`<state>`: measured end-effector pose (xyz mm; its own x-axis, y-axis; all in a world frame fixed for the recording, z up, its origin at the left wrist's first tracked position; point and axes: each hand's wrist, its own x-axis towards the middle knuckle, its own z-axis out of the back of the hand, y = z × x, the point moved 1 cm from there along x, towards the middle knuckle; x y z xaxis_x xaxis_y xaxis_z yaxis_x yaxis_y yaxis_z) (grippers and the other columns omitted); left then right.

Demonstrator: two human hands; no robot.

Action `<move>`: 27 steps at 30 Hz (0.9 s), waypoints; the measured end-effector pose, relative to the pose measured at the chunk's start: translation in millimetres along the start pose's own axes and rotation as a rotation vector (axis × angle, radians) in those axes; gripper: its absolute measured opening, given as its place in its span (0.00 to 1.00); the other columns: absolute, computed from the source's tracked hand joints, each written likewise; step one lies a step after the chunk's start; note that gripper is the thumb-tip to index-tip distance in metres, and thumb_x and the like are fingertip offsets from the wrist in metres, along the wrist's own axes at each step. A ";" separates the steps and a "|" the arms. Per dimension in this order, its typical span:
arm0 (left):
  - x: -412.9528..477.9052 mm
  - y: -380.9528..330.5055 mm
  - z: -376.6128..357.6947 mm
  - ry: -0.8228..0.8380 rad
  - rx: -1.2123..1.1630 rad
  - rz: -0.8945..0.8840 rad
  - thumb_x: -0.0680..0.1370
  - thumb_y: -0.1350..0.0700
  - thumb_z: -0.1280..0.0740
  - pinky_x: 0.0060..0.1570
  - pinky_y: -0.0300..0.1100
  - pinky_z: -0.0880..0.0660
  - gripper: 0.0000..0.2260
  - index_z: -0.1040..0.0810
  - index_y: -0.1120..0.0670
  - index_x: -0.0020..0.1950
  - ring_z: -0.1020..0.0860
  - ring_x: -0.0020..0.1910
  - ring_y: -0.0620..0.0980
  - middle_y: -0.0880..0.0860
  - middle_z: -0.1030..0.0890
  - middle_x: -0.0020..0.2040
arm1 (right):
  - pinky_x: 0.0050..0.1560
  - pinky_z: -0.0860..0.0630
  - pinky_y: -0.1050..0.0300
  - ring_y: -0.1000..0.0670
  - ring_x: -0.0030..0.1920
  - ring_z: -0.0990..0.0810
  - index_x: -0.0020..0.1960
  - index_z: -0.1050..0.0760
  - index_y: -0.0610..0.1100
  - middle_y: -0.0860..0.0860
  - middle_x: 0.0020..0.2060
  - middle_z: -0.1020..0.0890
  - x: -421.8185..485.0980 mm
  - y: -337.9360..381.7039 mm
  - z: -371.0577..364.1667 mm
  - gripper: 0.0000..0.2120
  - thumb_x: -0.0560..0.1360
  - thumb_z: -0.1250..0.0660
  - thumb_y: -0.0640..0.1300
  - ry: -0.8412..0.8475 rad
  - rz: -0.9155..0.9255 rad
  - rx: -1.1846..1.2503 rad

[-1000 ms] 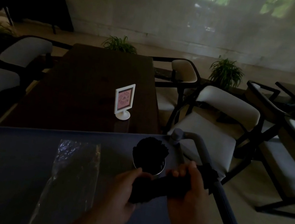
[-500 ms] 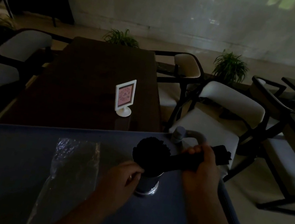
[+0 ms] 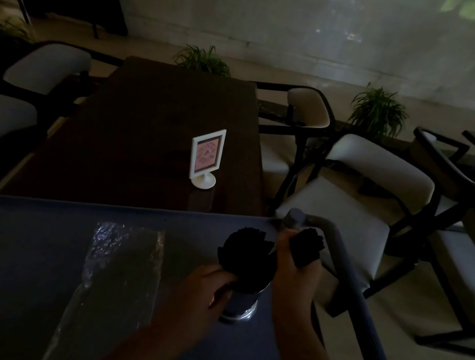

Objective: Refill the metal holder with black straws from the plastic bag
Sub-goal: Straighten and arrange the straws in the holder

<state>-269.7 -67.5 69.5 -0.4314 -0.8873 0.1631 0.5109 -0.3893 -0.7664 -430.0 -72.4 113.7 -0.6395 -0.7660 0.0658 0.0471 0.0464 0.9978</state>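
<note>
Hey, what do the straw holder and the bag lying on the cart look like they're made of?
The straw holder looks like polished metal: its base catches bright glints. The bag looks like thin clear plastic film: crinkled, see-through, with shiny highlights. The light is dim, so both are best guesses.

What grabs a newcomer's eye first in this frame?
The white sign stand on the dark table is the brightest spot, mid-frame. Nearer, on the blue cart, the left hand steadies the metal holder while the right hand grips a bundle of black straws. The plastic bag glints to their left.
</note>
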 end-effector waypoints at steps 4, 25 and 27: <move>-1.6 3.1 -0.4 -0.033 0.017 -0.002 0.74 0.56 0.35 0.58 0.35 0.28 0.14 0.21 0.49 0.59 0.24 0.57 0.42 0.46 0.21 0.57 | 0.46 0.24 0.57 0.49 0.47 0.18 0.56 0.25 0.42 0.45 0.46 0.19 -5.1 -25.8 0.8 0.16 0.71 0.27 0.45 0.115 -0.058 -0.130; 7.4 2.4 15.5 -0.274 -0.223 0.183 0.70 0.49 0.27 0.55 0.42 0.24 0.22 0.29 0.42 0.62 0.24 0.56 0.42 0.45 0.23 0.57 | 0.75 0.43 0.53 0.47 0.77 0.43 0.76 0.39 0.47 0.48 0.76 0.38 6.0 -14.0 -3.6 0.28 0.78 0.36 0.48 0.497 0.472 -0.876; 10.8 4.7 13.6 -0.185 -0.260 0.242 0.69 0.48 0.25 0.61 0.44 0.28 0.35 0.37 0.43 0.71 0.30 0.64 0.42 0.43 0.30 0.65 | 0.70 0.40 0.63 0.52 0.74 0.38 0.76 0.40 0.48 0.50 0.74 0.36 4.9 -11.9 -3.9 0.28 0.78 0.36 0.48 0.485 0.421 -0.786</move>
<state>-261.9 -82.3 76.2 -0.1679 -0.9846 0.0492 0.3662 -0.1087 -0.9242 -430.7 -79.2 102.2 -0.0826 -0.9705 0.2267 0.7999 0.0711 0.5959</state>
